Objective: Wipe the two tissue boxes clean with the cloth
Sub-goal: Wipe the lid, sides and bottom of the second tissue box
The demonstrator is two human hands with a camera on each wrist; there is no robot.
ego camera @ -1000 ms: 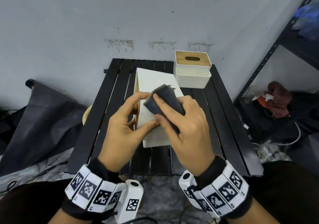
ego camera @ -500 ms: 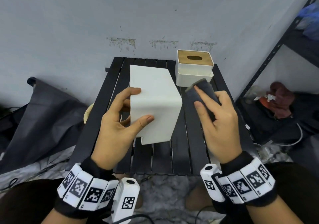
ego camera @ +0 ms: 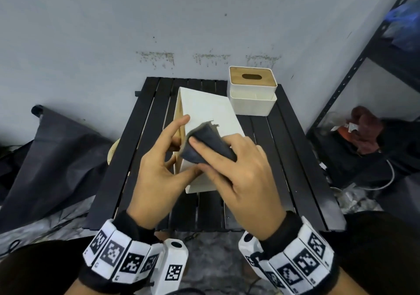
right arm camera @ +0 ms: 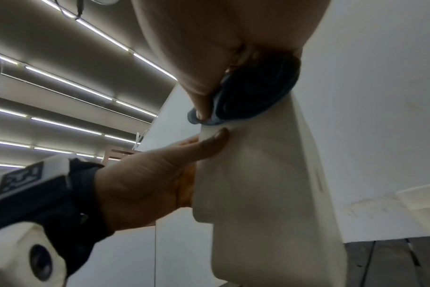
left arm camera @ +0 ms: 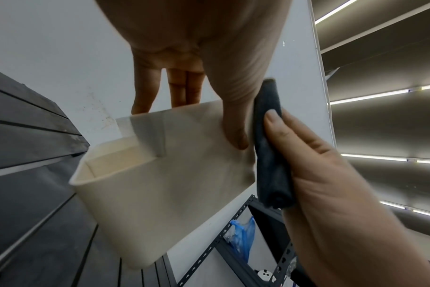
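Note:
My left hand [ego camera: 163, 158] holds a white tissue box [ego camera: 204, 112] above the black slatted table [ego camera: 295, 169], thumb on the near face and fingers round its left side. The box [left arm camera: 160, 194] is tipped, its hollow underside facing left. My right hand [ego camera: 238, 174] grips a folded dark grey cloth [ego camera: 209, 144] and presses it against the box's upper face near the left edge. The cloth [right arm camera: 253, 93] shows bunched under my fingers, and the cloth [left arm camera: 270, 155] lies beside my left thumb. A second white tissue box [ego camera: 252, 90] with a wooden slotted lid stands at the table's back right.
A grey wall rises behind the table. A dark metal shelf rack [ego camera: 363, 62] stands to the right with clutter and cables on the floor under it. A dark bag [ego camera: 45, 158] lies on the floor to the left.
Half a second ago my right hand held the cloth off to the right of the box; it has swung back left onto the box. The left hand has turned the box slightly.

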